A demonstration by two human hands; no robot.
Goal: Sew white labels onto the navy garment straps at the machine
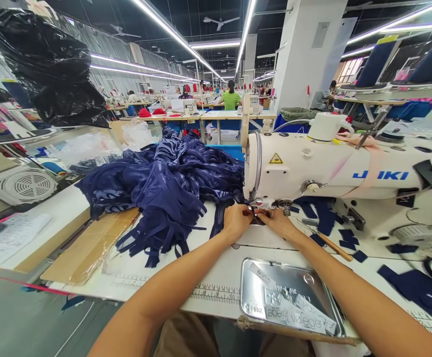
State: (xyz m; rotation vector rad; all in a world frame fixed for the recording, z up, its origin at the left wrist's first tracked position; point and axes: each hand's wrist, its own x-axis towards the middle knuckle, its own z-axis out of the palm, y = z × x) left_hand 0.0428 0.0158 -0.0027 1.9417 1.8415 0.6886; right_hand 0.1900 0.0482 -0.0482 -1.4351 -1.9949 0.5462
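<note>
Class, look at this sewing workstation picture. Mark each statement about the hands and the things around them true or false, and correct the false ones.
1. Both hands meet under the head of the sewing machine. True: the left hand and the right hand pinch something small at the needle.
2. The pile of fabric strips is red. False: it is dark blue.
3. A metal tray with printed labels lies near the table's front edge. True.
4. The tray sits left of the left forearm. False: it lies between the two forearms.
5. The pile lies to the right of the machine. False: it lies to the left.
</note>
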